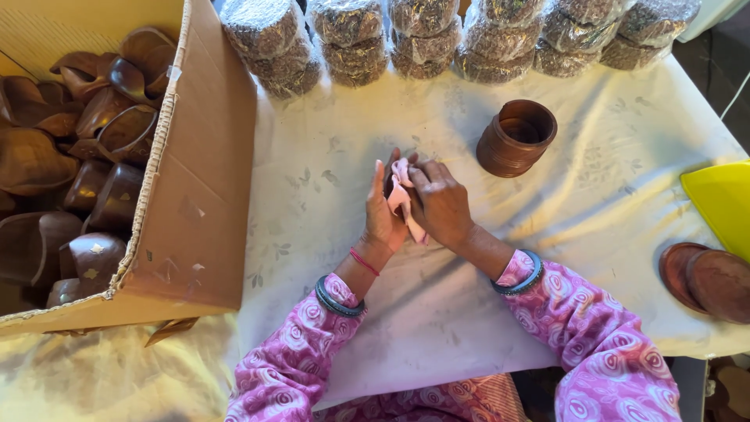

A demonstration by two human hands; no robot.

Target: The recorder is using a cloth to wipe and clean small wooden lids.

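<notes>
Near edge: pink rose-patterned sleeves [601,352]. Left hand [383,219] cupped round small dark wooden piece [389,173], mostly hidden. Right hand [439,202] clenched on pale pink cloth [402,197], pressed against that piece over white floral tablecloth [437,312]. Rubbing apparently mid-way. Right edge: two flat brown wooden lids [707,280], yellow plastic tray [723,199]. Beyond hands: stack of round ribbed wooden cups [516,137], likely finished. Left: open cardboard box [203,180] heaped with dark wooden pieces [86,148], probably pending. Far edge: plastic-wrapped bundles [422,35].
</notes>
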